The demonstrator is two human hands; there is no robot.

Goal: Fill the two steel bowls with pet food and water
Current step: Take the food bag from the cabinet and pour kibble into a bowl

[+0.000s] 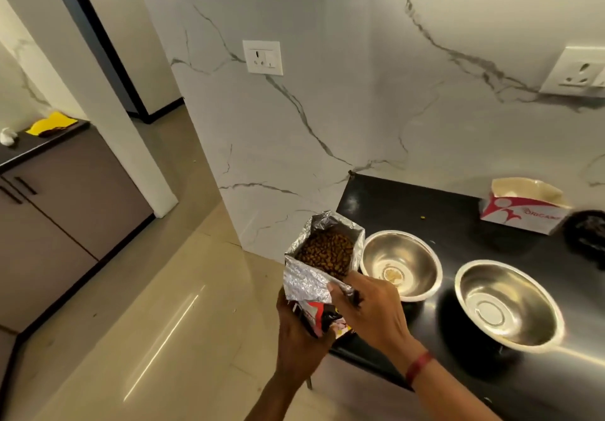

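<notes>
Two empty steel bowls stand on the black counter (pixel 458 220): the left bowl (pixel 401 261) close to the counter's left edge, the right bowl (pixel 507 302) nearer me. A foil-lined pet food bag (pixel 314 276), open at the top and showing brown kibble (pixel 327 252), is held just left of the left bowl, over the counter's corner. My left hand (pixel 299 338) grips the bag's lower body from below. My right hand (pixel 370 309) pinches the bag's foil rim on its near right side. No water or water vessel shows.
An open red-and-white cardboard box (pixel 523 206) sits at the back of the counter, with a dark round object (pixel 586 237) to its right. The marble wall carries two sockets (pixel 263 57). To the left lie beige floor tiles and a brown cabinet (pixel 65 207) with a yellow cloth on top.
</notes>
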